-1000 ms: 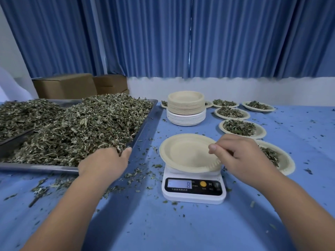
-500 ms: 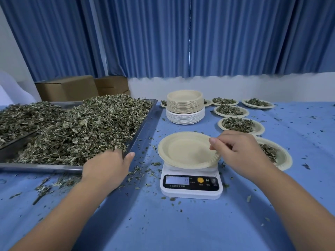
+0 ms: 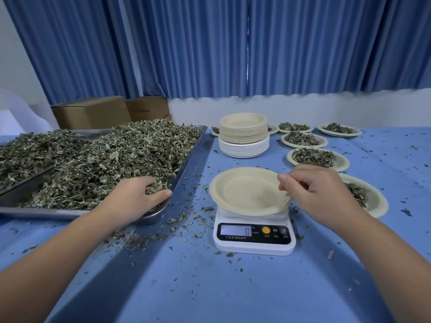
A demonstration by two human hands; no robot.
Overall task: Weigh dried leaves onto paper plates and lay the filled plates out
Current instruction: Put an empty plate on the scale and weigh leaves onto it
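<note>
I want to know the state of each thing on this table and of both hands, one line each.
left hand: grips dried leaves in the tray corner.
right hand: pinches the empty plate by its rim.
empty plate: sits on the scale, nothing in it.
scale: switched on, display reads 0.
tray: heaped with leaves.
plate stack: upright, unused.
filled plates: leaves on them, laid out at right.

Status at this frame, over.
Left hand grips dried leaves in tray. Right hand pinches rim of empty plate on scale, display zero. Nothing blocking.
</note>
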